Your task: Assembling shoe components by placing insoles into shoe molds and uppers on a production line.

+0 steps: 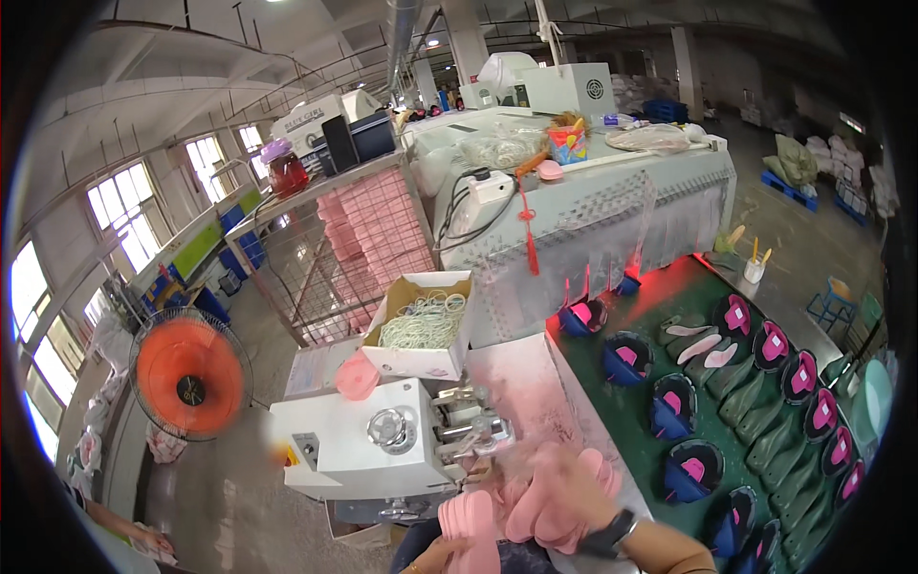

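Near the bottom edge, our left hand (435, 555) clasps a stack of pink insoles (470, 531). Our right hand (564, 493), blurred, seems closed on more insoles (535, 512) beside the white machine (368, 450). Farther right, shoes (674, 407) lie on the green belt (631, 421).

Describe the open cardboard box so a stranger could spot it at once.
Start at the white benchtop machine in front of the person. The cardboard box sits on top at its far edge, flaps open. Unlike the pink insoles nearby, it holds a tangle of pale elastic loops.
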`<state>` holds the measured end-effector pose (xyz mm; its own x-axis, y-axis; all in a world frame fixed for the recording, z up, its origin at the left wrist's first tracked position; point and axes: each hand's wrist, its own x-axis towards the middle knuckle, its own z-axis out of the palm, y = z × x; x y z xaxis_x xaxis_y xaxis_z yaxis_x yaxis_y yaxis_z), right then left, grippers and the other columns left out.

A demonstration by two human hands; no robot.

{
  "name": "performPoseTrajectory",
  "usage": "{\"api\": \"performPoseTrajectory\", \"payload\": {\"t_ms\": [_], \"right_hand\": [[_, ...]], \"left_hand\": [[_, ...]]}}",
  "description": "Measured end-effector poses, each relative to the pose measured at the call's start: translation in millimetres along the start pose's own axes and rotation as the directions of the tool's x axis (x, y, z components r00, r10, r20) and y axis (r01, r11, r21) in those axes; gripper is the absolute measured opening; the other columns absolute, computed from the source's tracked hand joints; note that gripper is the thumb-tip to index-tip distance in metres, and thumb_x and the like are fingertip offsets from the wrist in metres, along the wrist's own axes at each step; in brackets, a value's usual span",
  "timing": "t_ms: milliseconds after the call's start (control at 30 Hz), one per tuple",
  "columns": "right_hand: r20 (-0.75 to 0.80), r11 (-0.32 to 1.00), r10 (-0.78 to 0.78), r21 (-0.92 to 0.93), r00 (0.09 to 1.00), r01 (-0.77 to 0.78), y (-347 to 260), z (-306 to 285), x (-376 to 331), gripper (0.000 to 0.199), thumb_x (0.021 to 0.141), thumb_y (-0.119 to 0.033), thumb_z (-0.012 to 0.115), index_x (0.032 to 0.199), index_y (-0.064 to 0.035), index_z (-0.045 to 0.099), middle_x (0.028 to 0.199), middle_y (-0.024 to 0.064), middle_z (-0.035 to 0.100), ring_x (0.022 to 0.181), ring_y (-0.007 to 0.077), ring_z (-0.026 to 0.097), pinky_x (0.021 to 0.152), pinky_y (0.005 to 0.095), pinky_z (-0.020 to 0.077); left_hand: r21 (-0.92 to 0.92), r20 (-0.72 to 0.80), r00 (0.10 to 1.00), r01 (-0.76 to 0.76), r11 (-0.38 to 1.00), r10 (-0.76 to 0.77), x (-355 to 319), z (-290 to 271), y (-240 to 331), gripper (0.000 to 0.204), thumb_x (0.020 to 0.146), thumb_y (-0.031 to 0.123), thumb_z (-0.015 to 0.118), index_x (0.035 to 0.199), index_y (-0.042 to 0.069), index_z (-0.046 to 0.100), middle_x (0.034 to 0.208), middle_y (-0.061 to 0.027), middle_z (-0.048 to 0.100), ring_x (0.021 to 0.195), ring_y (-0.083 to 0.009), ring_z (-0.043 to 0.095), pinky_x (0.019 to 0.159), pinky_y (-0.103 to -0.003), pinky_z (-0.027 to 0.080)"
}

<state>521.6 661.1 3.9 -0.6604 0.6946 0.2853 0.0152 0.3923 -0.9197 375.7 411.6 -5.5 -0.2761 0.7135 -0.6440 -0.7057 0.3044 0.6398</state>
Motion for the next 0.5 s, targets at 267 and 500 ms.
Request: {"api": "performPoseTrajectory", "payload": {"t_ms": [267,500], "right_hand": [[0.218,0.956,0.282,0.017,0.934,-0.293,-41.1,97.7,-84.6,0.046,0.092,-0.031,0.055,0.127,-0.0021,0.055,0.104,0.0188,0.067,0.094,0.0339,0.064,0.081,0.0372,0.0507],[0.139,0.954,0.279,0.073,0.950,-0.291,-40.0,112.5,-108.9,0.055,0.088,-0.036,0.062,0.128,-0.0008,0.050,0.107,0.0216,0.065,0.091,0.0297,0.066,0.077,0.0371,0.0517]], "left_hand": [[-0.076,0.145,0.980,-0.127,0.989,0.137,10.6,-25.6,-0.9,0.046,0.086,0.004,0.059,0.129,-0.004,0.047,0.118,-0.0142,0.060,0.104,-0.0265,0.062,0.089,-0.038,0.052],[0.039,0.229,0.965,-0.140,0.989,0.128,4.1,-27.5,-2.6,0.051,0.084,0.003,0.059,0.132,-0.004,0.044,0.122,-0.0149,0.058,0.106,-0.0273,0.061,0.090,-0.039,0.052]]}}
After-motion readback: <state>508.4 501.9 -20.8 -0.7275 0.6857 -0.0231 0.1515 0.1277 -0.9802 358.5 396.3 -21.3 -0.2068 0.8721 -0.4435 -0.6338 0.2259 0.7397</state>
